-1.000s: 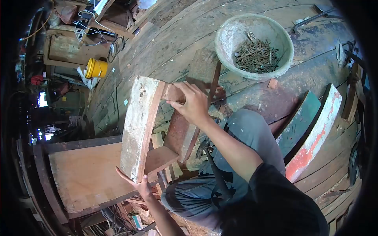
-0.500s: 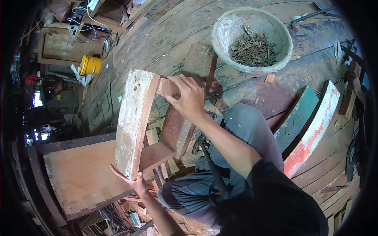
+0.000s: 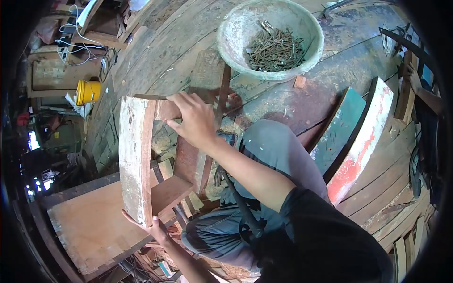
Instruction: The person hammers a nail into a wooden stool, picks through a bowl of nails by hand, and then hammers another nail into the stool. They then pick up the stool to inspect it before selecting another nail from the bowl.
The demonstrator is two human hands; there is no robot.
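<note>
A boxy wooden frame of joined planks stands upright in front of me, its near side a weathered white board (image 3: 134, 155). My right hand (image 3: 193, 118) is closed over the short top plank (image 3: 167, 109), with the thumb on its lower edge. Down at the bottom end of the white board, my left hand (image 3: 153, 230) holds the corner between thumb and fingers; part of it is hidden under the wood. A lower plank (image 3: 171, 192) links the white board to a reddish-brown board (image 3: 188, 160) at the back.
A whitish basin (image 3: 315, 49) of nails stands on the plank floor. Curved green (image 3: 339, 129) and red-white boards (image 3: 361, 155) lie at right. Another person's hand (image 3: 414, 79) touches wood farther right. A yellow bucket (image 3: 88, 92) and a plywood panel (image 3: 94, 217) are at left.
The whole view has shifted, so most things appear farther left. The white board looks more upright. Both hands keep their hold, and the other person's arm shows more at the right.
</note>
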